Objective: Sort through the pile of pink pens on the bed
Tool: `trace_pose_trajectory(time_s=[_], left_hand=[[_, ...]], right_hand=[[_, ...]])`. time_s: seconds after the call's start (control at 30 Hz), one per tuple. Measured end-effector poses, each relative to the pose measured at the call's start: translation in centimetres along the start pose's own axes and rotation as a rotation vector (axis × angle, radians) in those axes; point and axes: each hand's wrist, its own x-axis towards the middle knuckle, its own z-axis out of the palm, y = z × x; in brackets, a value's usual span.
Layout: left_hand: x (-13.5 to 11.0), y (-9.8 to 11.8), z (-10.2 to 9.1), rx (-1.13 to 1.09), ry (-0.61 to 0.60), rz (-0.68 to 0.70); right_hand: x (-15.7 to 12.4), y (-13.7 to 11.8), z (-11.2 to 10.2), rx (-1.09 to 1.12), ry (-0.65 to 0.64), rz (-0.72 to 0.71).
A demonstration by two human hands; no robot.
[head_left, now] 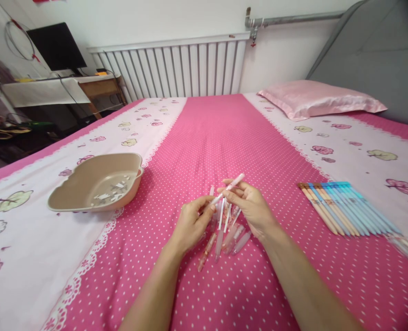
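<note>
Both forearms come in from the bottom and angle toward each other over the pink polka-dot bedsheet (224, 138). The right hand (250, 207) sits palm-inward with the fingers curled, pinching a pink-and-white pen (229, 187) near its upper part, so the pen tilts up and away to the right. The left hand (192, 223) is bent at the wrist, thumb and forefinger closed on the lower end of that same pen (looks like the tip end, too small to be sure).

Right below and between the two hands there's a loose pile of similar pink pens (224, 232) lying on the sheet, fanned out toward the wrists.

Well off to the left of the left hand is a beige scalloped tray (87, 184) with some small white bits in it. Off to the right of the right hand, a neat row of blue and orange pens (345, 207) lies side by side.
</note>
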Motion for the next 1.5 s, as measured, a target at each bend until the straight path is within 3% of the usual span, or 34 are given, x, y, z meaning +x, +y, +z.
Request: trace_pose_trajectory(time_s=[0.47,0.77,1.17,1.5], left_hand=[[0.1,0.1,0.3,0.006,0.025,-0.005],[0.1,-0.1,-0.1,-0.001,0.013,-0.027],[0.1,-0.1,0.1,-0.033,0.023,-0.018],[0.1,-0.1,0.1,-0.036,0.04,-0.004]], right_hand=[[0.1,0.6,-0.1,-0.119,0.058,-0.058],[-0.4,-0.5,0.2,-0.007,-0.073,-0.011],[-0.1,-0.1,0.2,-0.034,0.018,0.0],[0.1,0.9,0.1,-0.127,0.031,-0.116]])
